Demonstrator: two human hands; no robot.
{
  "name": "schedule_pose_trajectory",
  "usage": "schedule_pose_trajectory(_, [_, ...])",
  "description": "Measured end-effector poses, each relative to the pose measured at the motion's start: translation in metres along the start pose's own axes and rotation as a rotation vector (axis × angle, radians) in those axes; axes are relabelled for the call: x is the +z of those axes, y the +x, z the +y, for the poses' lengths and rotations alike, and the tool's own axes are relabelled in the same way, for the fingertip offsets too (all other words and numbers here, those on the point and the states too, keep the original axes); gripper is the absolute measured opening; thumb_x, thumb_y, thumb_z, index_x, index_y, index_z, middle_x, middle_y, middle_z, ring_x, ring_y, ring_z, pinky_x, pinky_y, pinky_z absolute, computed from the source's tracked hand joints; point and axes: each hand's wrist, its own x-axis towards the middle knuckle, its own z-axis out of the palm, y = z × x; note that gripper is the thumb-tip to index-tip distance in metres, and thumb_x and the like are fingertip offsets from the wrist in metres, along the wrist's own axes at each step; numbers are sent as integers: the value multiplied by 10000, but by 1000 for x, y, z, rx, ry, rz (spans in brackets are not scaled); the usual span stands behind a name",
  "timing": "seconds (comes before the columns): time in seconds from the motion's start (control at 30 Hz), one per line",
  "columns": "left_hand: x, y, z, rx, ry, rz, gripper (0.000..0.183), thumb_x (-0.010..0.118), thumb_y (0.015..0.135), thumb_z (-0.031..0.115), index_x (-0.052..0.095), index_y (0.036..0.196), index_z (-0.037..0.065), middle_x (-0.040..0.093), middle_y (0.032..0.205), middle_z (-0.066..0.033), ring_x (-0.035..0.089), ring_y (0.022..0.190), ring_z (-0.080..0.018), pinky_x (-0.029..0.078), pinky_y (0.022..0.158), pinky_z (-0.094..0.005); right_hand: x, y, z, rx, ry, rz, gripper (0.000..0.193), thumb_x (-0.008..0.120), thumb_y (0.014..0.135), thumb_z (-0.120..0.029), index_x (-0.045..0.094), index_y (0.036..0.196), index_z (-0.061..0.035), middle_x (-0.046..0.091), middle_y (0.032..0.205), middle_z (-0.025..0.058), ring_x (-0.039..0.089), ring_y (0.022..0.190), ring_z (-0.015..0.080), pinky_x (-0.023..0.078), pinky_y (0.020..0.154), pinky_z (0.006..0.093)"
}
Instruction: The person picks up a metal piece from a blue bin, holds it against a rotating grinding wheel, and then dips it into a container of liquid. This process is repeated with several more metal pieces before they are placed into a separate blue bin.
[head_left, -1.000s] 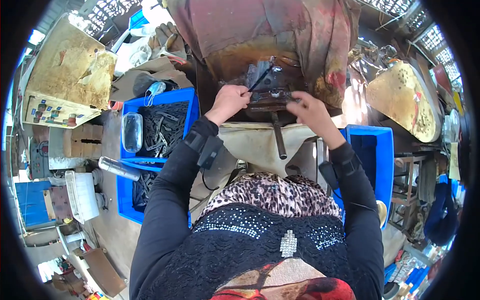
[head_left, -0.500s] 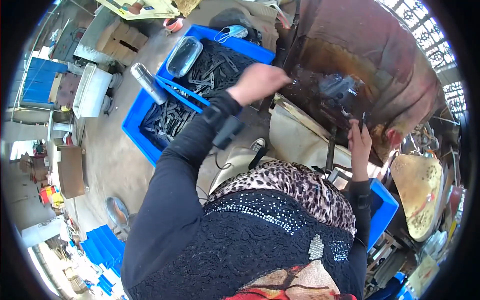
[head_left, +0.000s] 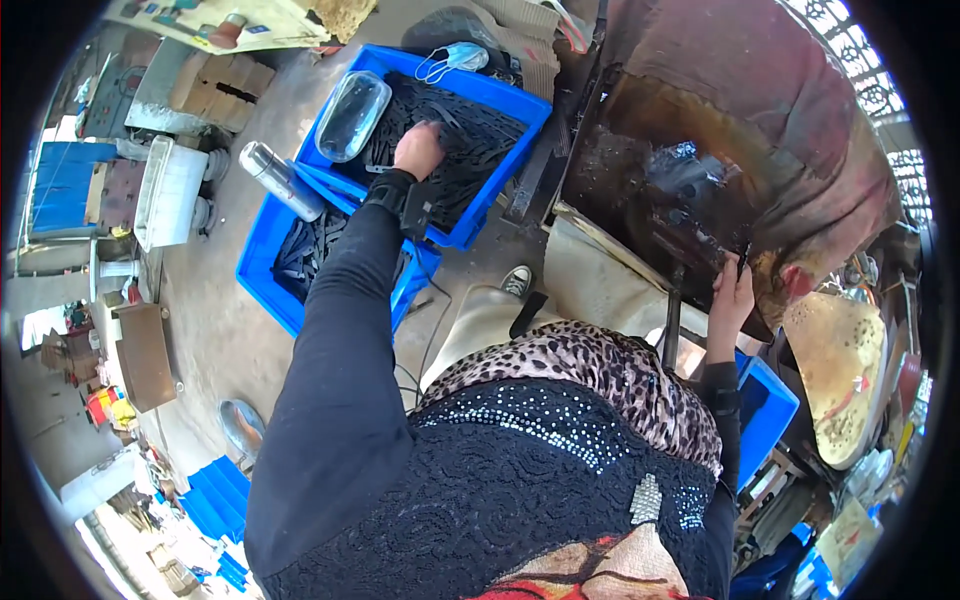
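My left hand (head_left: 419,151) reaches down into the far blue bin (head_left: 483,222), which is full of flat dark metal strips (head_left: 480,178). Its fingers are curled in among the strips, and their tips are hidden. My right hand (head_left: 734,300) is closed around a slim dark piece (head_left: 743,262) that sticks up past the fingers; its kind does not show. This hand is at the near edge of a dark, wet-looking work surface (head_left: 640,205), where a shiny, clear-greyish object (head_left: 685,172) lies.
Inside the far bin rests a clear plastic container (head_left: 353,116); a face mask (head_left: 458,58) hangs on its rim. A steel flask (head_left: 280,180) lies over the nearer bin (head_left: 262,262). Reddish-brown cloth (head_left: 830,150) drapes beyond the work surface. A dark rod (head_left: 673,310) stands by my right hand.
My left hand has swung left from beside the work surface into the far bin. The right hand has moved slightly right and down, still around the slim dark piece.
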Motion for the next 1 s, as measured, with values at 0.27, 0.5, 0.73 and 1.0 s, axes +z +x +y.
schedule_pose_trajectory(0.27, [30,44,4,136,220,67,424,570,845,143,593,1268,116,609,1232,-130,574,1159,-337,481,946,-473,-13,-2,-29,6,-174,81,241,523,1022,-191,632,1119,1,505,699,1,459,619,66,384,565,225])
schedule_pose_trajectory(0.5, [10,34,23,186,678,-119,358,591,841,180,598,1189,96,628,1120,-100,602,1079,-291,447,960,-466,-31,0,-38,28,-235,140,241,525,1017,-181,629,1123,9,503,678,19,461,596,93,392,552,251])
schedule_pose_trajectory(0.73, [-9,9,32,402,538,-194,226,647,771,169,640,989,107,631,969,-115,616,974,-301,504,807,-429,-59,4,-38,61,-282,170,252,515,1015,-231,648,1005,-17,524,676,2,473,603,80,391,558,246])
schedule_pose_trajectory(1.0, [-41,-21,81,-310,-650,-359,133,625,906,167,658,928,39,709,909,-96,681,772,-203,534,656,-299,-96,13,5,208,278,-41,203,530,997,-196,630,1113,-63,514,692,-35,424,555,51,329,499,211])
